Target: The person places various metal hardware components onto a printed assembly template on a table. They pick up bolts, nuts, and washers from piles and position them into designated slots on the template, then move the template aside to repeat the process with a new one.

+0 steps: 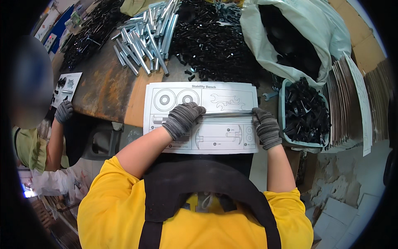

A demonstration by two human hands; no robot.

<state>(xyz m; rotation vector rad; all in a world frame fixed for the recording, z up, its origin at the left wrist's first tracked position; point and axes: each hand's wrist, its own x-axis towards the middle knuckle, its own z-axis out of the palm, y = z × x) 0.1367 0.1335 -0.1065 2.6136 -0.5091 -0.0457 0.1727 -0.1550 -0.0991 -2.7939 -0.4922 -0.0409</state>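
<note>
A white printed sheet (227, 143) with line drawings of discs, wrenches and bolts lies in front of me at the table's near edge. Across its middle runs a thin straight silvery strip (228, 113); its exact kind I cannot make out. My left hand (182, 119), in a grey knitted glove, is closed at the strip's left end. At the right end my right hand (266, 128), gloved the same way, is closed on it too. Fingers and gloves hide both ends of the strip.
Silver metal tubes (143, 41) and black bolts (211, 45) are heaped beyond the sheet. At right stand a blue-green bin (283, 112) of black parts, a white sack (259, 45) and stacked cardboard (344, 108). A co-worker's gloved hand (64, 111) touches a card (74, 79) at left.
</note>
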